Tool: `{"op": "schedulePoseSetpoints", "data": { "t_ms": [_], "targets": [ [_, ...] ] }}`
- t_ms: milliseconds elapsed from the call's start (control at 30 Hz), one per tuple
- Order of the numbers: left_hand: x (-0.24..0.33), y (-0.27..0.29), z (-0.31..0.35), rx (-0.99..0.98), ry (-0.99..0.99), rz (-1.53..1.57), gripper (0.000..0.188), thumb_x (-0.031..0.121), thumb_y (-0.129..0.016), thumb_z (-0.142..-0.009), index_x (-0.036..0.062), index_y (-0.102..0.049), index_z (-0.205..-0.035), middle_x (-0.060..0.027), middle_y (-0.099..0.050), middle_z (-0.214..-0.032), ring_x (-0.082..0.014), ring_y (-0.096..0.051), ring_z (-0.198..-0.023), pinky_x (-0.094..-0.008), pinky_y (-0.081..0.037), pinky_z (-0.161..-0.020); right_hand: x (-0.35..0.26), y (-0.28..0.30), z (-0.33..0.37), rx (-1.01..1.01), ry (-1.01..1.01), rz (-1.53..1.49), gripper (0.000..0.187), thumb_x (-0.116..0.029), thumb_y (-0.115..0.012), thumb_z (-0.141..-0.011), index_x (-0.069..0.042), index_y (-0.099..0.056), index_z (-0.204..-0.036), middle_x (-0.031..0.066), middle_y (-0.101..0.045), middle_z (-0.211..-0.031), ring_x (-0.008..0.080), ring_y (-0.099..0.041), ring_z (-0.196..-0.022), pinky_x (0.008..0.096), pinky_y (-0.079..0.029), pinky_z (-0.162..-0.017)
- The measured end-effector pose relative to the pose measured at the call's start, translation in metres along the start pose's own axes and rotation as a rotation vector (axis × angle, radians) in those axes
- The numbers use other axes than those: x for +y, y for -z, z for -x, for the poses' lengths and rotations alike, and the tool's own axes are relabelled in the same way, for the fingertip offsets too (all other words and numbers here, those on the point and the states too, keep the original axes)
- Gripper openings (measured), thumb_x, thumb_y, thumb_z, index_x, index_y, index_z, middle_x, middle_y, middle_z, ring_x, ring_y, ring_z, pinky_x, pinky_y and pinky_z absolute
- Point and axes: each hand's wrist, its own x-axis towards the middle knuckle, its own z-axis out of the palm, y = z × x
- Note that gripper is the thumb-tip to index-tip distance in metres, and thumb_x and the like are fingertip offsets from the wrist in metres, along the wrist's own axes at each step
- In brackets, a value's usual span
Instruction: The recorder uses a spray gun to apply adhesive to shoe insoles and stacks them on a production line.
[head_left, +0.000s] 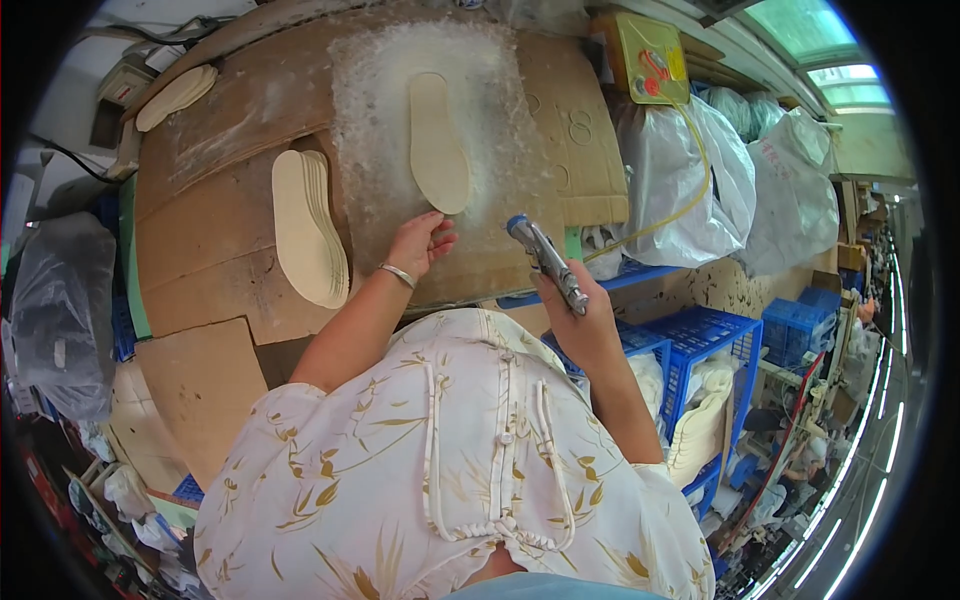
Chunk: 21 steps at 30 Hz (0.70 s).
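A single cream insole (438,140) lies lengthwise on a whitened, residue-coated patch of the cardboard-covered worktable. My left hand (424,247), with a bangle at the wrist, is at its near, rounded end, the fingertips closed on the edge. My right hand (585,320) is wrapped around a metal spray gun (545,260) with a blue front end, held up to the right of the insole and apart from it. Left of the coated patch sits a fanned stack of several matching insoles (308,228).
Another small insole pile (177,97) lies at the far left. At the back right stands a yellow container (650,60) with a yellowish hose (703,150) running past silvery plastic bags (690,185). Blue crates (705,345), one with stacked pale pieces, stand to my right.
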Motion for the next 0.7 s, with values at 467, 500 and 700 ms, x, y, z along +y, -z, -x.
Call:
{"op": "schedulePoseSetpoints", "data": {
  "t_ms": [467, 500, 700],
  "targets": [
    [0.034, -0.047, 0.044, 0.175, -0.582, 0.053, 0.01, 0.011, -0.062, -0.085, 0.005, -0.06, -0.093, -0.0022, -0.063, -0.085, -0.0123, -0.063, -0.077, -0.0237, -0.052, -0.065, 0.032, 0.017, 0.0, -0.036, -0.166, -0.286, 0.017, -0.011, -0.056, -0.089, 0.002, -0.06, -0.099, -0.0025, -0.054, -0.076, 0.0054, -0.044, -0.067, 0.0216, -0.037, -0.059],
    [0.043, -0.043, 0.055, 0.059, -0.651, 0.081, 0.009, 0.01, -0.061, -0.085, 0.0051, -0.06, -0.092, -0.0024, -0.063, -0.085, -0.012, -0.063, -0.078, -0.0235, -0.053, -0.067, 0.034, 0.018, -0.002, -0.02, -0.192, -0.255, 0.017, -0.013, -0.056, -0.089, 0.001, -0.06, -0.098, -0.002, -0.056, -0.078, 0.0061, -0.046, -0.068, 0.0219, -0.038, -0.059],
    [0.066, 0.026, 0.156, 0.065, -0.837, 0.29, 0.004, 0.004, -0.057, -0.087, 0.0045, -0.057, -0.091, -0.0033, -0.062, -0.085, -0.0128, -0.062, -0.078, -0.0278, -0.055, -0.072, 0.026, -0.001, -0.024, -0.131, -0.059, -0.202, 0.019, -0.019, -0.055, -0.089, -0.002, -0.063, -0.095, 0.0, -0.06, -0.078, 0.0049, -0.045, -0.054, 0.0222, -0.035, -0.048]
  ]
}}
